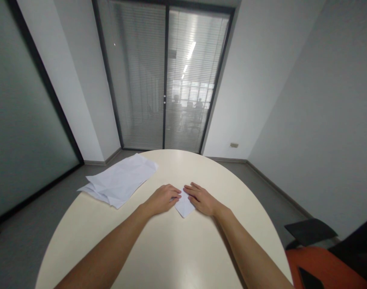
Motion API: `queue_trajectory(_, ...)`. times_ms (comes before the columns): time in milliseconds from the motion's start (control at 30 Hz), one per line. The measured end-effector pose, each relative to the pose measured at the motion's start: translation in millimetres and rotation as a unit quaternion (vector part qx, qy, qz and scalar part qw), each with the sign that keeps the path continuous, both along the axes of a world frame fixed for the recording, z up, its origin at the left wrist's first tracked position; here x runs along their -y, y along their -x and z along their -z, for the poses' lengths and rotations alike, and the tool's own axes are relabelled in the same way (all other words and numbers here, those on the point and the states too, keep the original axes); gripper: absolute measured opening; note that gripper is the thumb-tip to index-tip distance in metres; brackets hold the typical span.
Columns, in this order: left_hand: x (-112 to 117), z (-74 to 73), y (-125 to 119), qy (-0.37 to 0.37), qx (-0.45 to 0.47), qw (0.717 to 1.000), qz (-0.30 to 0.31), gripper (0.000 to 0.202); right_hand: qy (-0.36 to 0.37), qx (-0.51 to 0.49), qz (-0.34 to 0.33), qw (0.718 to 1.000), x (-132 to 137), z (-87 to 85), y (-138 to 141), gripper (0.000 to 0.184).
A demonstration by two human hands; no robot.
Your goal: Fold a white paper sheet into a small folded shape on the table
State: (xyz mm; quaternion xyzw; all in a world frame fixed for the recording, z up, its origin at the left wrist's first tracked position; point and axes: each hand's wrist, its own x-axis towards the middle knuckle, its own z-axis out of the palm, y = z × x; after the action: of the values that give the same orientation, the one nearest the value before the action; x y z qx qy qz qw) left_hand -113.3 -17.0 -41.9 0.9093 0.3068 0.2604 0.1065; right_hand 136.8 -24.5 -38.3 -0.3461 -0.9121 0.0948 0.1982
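A small folded piece of white paper [184,206] lies on the round cream table [159,249], its point toward me. My left hand [163,198] rests on the paper's left side with its fingers curled down onto it. My right hand [201,198] lies flat on the paper's right side, fingers stretched out and pressing it. The fingertips of both hands almost meet over the paper's middle.
A loose stack of creased white sheets [120,180] lies at the table's far left edge. An orange and black chair [324,261] stands at the lower right. Beyond the table is a glass door with blinds [165,80], and grey floor surrounds the table.
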Motion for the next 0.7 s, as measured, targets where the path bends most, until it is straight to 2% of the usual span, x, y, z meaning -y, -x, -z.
queue_trajectory(133, -0.5, -1.6, -0.8, -0.018, -0.011, 1.000, 0.002, 0.024, -0.006, -0.025, 0.003, 1.000, 0.9, -1.2, -0.1, 0.042)
queue_trajectory(267, 0.1, -2.2, 0.6, -0.028, -0.026, 0.999, 0.000, 0.026, -0.043, -0.029, 0.052, 0.997, 0.9, -6.8, -2.6, 0.034)
queue_trajectory(500, 5.2, -6.9, 3.3, -0.048, -0.062, 0.997, -0.018, 0.034, 0.013, -0.036, 0.086, 0.996, 0.3, -10.0, -6.0, 0.027)
queue_trajectory(700, 5.5, -7.7, 4.5, -0.036, -0.070, 0.997, 0.015, 0.025, 0.027, -0.036, 0.082, 0.996, 1.0, -13.1, -6.7, 0.028)
